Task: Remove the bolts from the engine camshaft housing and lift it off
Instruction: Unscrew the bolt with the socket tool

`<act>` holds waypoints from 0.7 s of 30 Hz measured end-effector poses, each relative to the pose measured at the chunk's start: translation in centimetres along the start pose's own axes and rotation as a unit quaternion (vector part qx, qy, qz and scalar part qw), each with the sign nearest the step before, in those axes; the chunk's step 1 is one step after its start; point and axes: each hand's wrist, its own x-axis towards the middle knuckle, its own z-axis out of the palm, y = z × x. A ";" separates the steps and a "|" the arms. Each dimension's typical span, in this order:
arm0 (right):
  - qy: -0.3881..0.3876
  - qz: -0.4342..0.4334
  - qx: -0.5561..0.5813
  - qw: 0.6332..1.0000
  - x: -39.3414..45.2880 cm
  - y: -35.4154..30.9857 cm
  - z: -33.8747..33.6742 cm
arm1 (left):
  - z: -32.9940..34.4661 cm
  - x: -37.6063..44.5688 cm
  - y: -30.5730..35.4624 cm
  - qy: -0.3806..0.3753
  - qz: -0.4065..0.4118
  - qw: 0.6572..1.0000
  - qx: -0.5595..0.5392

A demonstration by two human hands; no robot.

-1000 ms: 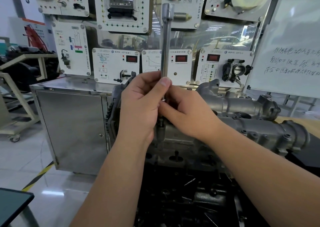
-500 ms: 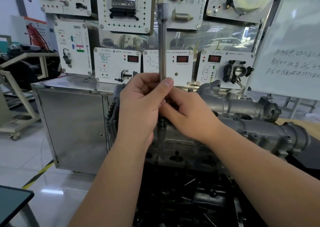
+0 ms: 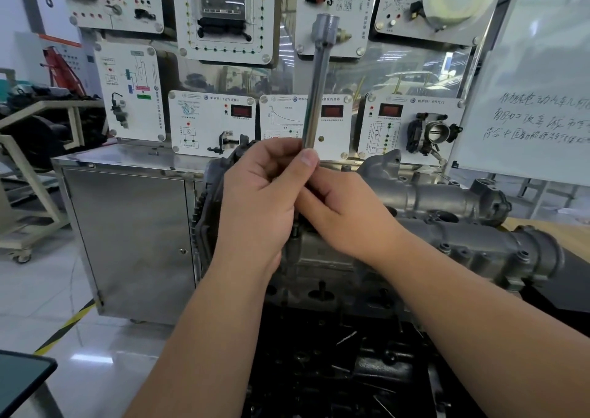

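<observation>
While both hands crowd the lower end of the socket wrench (image 3: 316, 98), the cast camshaft housing (image 3: 472, 226) lies along the top of the engine, running from under the hands off toward the right. The left hand (image 3: 258, 207) has its fingers curled round the chrome shaft, thumb pressed against it; the right hand (image 3: 344, 213) reaches in from the right with its fingers curled toward the shaft's base, but what they pinch is hidden behind the left hand. The wrench stands nearly upright, its square head (image 3: 325, 28) high in front of the display panels (image 3: 210, 124).

By its look the housing is rigid cast metal, likely heavy for its bulk and not at all fragile, though its mating face would mark if levered. Its rounded tubes look smooth and may be oily, so a firm hold at both ends, under the bearing bosses (image 3: 539, 258) on the right and near the toothed end (image 3: 204, 213) on the left, seems wisest, lifting straight up. Several bolts (image 3: 443, 247) sit along its flange, so the lift is not yet due.

Room overhead is open, but the panels stand close behind and the whiteboard (image 3: 523, 111) leans in at the right. The steel cabinet (image 3: 127, 226) sits just beside the engine's left end, so the near side offers the freest way out.
</observation>
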 end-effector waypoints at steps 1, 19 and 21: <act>0.000 0.000 0.001 1.000 0.0 0.0 0.0 | 0.1 0.0 -0.1 0.003 0.001 1.000 -0.003; -0.003 -0.010 0.008 1.000 -0.1 0.1 0.1 | 0.7 0.0 -0.1 0.013 0.015 0.999 -0.025; -0.015 -0.009 0.009 1.000 0.0 0.0 0.2 | 0.6 0.0 0.0 -0.005 0.002 1.000 -0.017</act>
